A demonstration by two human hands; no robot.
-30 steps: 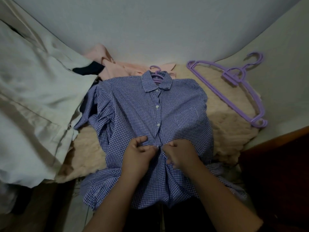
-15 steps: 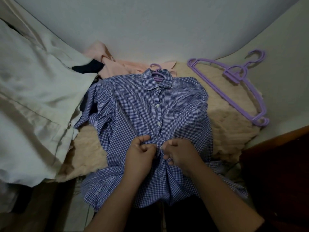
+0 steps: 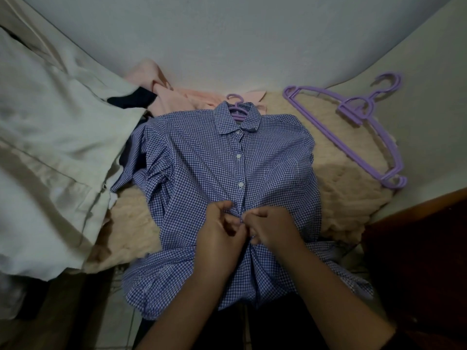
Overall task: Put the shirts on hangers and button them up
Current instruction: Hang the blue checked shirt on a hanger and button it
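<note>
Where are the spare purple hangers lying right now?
In the head view, the spare purple hangers lie at the upper right, on the fuzzy beige blanket, to the right of the blue checked shirt and apart from it.

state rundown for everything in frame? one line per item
checked shirt: on hanger, lying flat, upper buttons done, lower front open
hanger in shirt: hook out of collar
spare hangers: stacked, unused
pink shirt: crumpled, no hanger visible
left hand: pinching placket
right hand: pinching placket
</note>
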